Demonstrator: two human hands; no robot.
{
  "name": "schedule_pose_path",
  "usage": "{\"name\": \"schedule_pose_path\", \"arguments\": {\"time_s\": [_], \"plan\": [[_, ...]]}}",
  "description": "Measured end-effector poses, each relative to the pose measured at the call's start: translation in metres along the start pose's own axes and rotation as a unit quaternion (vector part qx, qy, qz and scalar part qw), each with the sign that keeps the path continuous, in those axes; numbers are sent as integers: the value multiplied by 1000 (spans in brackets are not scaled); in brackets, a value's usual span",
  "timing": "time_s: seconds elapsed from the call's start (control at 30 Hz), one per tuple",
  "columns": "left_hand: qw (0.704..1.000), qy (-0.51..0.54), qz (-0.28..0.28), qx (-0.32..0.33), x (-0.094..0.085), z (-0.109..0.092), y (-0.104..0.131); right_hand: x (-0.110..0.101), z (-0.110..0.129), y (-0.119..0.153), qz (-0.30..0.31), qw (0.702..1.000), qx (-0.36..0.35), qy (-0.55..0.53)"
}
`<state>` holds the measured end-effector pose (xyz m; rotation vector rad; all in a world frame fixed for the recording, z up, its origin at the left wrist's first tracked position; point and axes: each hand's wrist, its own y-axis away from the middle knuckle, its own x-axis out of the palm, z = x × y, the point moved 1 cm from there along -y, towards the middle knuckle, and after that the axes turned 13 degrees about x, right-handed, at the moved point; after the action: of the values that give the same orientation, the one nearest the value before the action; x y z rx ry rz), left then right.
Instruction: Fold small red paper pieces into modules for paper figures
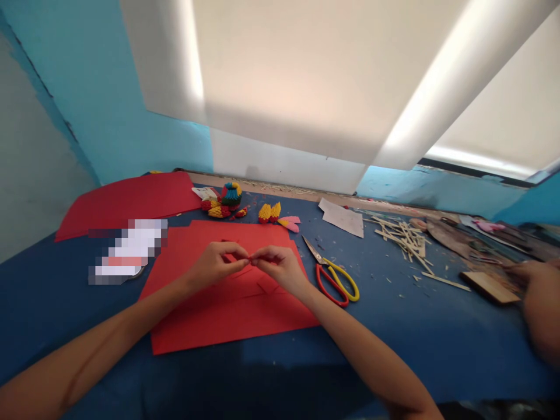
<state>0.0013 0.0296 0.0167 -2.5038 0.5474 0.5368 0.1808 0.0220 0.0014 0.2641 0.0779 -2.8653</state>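
Above the red paper sheets (192, 326), my left hand (219, 259) and my right hand (277, 265) meet fingertip to fingertip. Both pinch a small piece of red paper (250, 258), mostly hidden by the fingers. A few small cut red paper pieces (268, 286) lie on the sheets beneath my hands. Just right of my right hand, scissors (335, 280) with one red and one yellow handle rest on the blue table, blades pointing away from me.
Behind the sheets stand folded-paper figures (231, 195) and yellow-red pieces (269, 213). More red paper (131, 201) lies at the back left, near a blurred-out object (131, 251). Thin sticks (405, 239), white paper (343, 217) and a wooden block (490, 287) lie right, by another person's hand (540, 291).
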Motion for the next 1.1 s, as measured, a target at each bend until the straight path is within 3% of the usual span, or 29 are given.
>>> {"name": "schedule_pose_path", "arguments": {"time_s": [0.27,0.5,0.73,0.93,1.1], "plan": [[1000,1,0,-3,-1,-4,-1,0,1,0,10,1000,-7,-1],[1000,-15,-13,-8,5,2,1,1,1,1,-14,996,-59,63],[999,-32,-40,-6,8,-7,2,2,1,2,-23,995,-70,72],[997,-63,-48,16,9,-10,3,3,1,2,-17,997,-36,70],[995,-88,-32,40,8,-8,4,5,-6,-1,5,1000,7,-1]]}}
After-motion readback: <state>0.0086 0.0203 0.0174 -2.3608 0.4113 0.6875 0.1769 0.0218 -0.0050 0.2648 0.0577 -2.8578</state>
